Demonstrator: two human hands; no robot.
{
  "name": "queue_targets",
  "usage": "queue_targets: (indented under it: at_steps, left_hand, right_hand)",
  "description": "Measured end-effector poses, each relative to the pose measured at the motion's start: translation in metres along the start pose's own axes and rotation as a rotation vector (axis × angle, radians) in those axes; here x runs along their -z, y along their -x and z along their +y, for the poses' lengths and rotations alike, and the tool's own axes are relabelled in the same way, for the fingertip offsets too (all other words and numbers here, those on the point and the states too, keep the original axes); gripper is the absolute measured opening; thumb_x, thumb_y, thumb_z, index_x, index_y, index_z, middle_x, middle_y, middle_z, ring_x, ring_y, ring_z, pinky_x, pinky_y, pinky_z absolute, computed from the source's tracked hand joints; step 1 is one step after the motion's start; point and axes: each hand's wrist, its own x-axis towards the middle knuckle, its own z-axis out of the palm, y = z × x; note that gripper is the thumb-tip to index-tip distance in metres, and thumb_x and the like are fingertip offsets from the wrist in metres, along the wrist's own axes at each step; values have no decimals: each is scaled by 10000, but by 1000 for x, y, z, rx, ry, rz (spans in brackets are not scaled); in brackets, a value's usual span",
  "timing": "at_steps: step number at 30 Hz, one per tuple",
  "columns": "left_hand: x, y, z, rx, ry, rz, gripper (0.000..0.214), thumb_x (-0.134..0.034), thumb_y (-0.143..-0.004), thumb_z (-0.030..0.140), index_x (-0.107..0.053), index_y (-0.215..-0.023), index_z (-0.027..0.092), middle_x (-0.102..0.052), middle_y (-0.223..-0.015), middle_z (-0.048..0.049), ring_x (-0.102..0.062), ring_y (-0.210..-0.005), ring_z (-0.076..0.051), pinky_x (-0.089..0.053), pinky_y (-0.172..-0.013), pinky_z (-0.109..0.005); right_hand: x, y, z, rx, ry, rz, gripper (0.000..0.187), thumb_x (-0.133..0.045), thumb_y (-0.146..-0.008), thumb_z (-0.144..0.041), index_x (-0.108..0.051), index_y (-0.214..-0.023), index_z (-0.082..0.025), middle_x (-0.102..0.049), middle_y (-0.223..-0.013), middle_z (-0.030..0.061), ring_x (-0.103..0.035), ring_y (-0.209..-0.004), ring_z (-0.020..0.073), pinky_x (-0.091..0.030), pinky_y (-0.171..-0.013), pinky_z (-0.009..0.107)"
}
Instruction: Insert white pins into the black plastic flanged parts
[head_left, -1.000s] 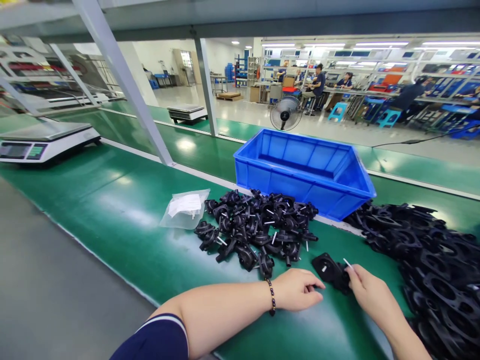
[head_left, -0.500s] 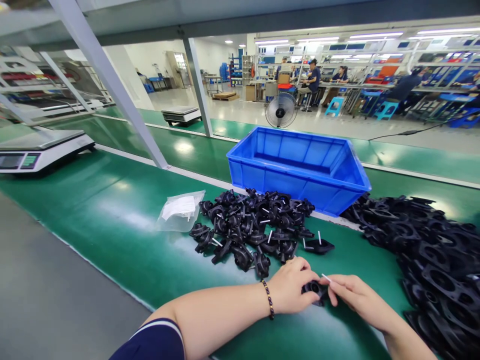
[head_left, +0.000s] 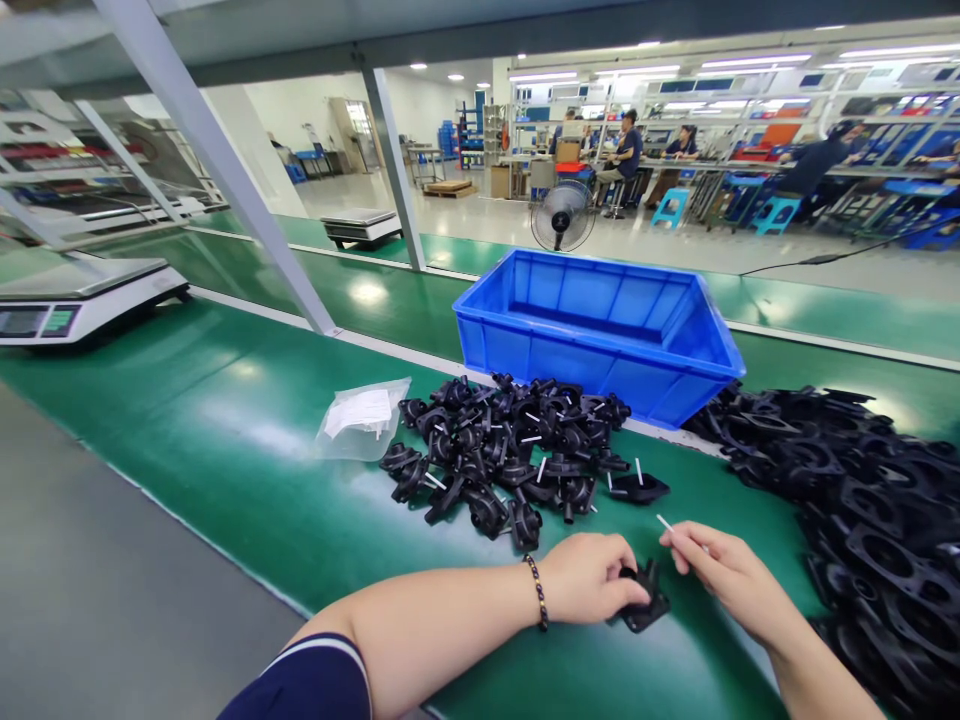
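My left hand [head_left: 589, 578] is closed around a small black plastic part [head_left: 643, 598] that rests on the green belt [head_left: 225, 440]. Just to its right, my right hand [head_left: 720, 570] pinches a thin white pin [head_left: 665, 523], its tip pointing up and left, a little apart from the part. Behind my hands lies a heap of black parts with white pins [head_left: 510, 450]. One single part with a pin [head_left: 637, 487] lies apart at the heap's right edge.
A blue bin [head_left: 600, 335] stands behind the heap. A large pile of black flat parts [head_left: 862, 490] fills the right side. A clear bag of white pins [head_left: 364, 418] lies left. A scale [head_left: 75, 295] sits at far left. People work at benches in the background.
My right hand has drawn up and right, away from the black part, still pinching the white pin. The left hand keeps hold of the part, now tilted.
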Motion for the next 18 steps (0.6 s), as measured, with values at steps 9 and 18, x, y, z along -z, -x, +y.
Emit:
queue_targets:
  at_steps: [9,18]
  left_hand:
    - [-4,-13,-5,284,858,-5,107,-440,-823,214,-432,-842,110,-444,-513,49,-406,-414,-48,-333,-422,-165]
    - [-8,-19,-15,343,1188,-30,241,-582,-734,261,-434,-859,118,-497,-482,8,-482,-407,-92,-406,-420,-193]
  right_hand:
    - [2,4,-5,-57,-91,-7,654,-427,-706,-670,-557,-965,-84,-446,-598,19,-299,-496,62,-232,-485,204]
    - [1,-2,36,149,28,38,492,-440,-755,-607,-612,-796,-148,-466,-544,37,-448,-520,116,-375,-514,224]
